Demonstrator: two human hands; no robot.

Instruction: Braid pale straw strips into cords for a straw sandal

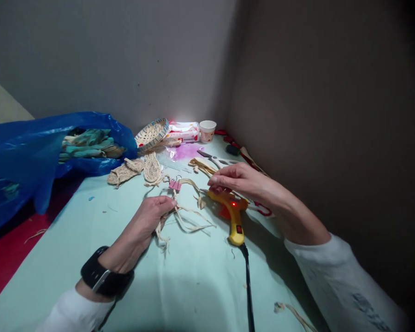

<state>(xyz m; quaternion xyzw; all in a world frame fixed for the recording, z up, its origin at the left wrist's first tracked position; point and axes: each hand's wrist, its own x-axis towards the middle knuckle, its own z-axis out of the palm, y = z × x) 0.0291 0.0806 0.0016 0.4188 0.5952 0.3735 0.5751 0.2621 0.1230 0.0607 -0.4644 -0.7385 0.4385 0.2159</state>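
My left hand [156, 211] pinches a pale braid of plant-fibre strips [177, 210], with loose ends trailing to both sides. A pink binder clip [174, 185] grips the braid just beyond my fingertips. My right hand [240, 180] hovers over the front of a yellow glue gun [235, 219], fingertips drawn together; whether anything is between them is hidden. The glue gun has a small red light lit, and its black cord runs toward me. A curled fibre strip [192, 184] lies between the clip and the glue gun.
Behind my hands lie scissors [216, 159], coiled braid [152, 169], a woven sole-shaped piece [125, 172], a shallow basket [152, 134], a tissue pack [185, 133] and a paper cup [208, 132]. A blue plastic bag [24, 143] with greenish strips lies left. Walls bound the back and right.
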